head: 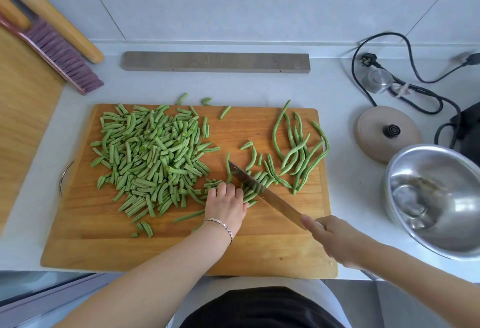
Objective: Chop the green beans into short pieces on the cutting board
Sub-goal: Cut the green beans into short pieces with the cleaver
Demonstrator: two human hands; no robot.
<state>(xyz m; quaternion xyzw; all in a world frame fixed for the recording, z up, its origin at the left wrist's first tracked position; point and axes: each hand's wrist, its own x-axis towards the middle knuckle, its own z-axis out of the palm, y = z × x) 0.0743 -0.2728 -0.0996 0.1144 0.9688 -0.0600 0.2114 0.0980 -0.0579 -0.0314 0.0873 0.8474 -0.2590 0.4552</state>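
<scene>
On the wooden cutting board [259, 249], which lies in the middle of the tabletop [259, 88], we judge the job well past halfway. A broad heap of short pieces [150, 156] covers the board's left half, and a couple of strays [181, 99] have rolled off its far edge. Still to do are the whole beans [298, 151], a loose cluster of long pods lying near the right edge, apart from the blade. There is also the small bundle [262, 178] now under the knife [265, 195]. The left hand [226, 203] sits knuckles-up on the bundle with its fingers curled down over the beans. From above we cannot quite tell whether they wrap the pods or only pin them. The right hand [335, 242] is closed around the knife handle, which it hides, with a finger laid out along the blade's back. The blade runs diagonally from that hand to the far left, crossing the bundle just beside the left fingers. A steel bowl [441, 166] waits at the right, holding no beans as far as we can see.
</scene>
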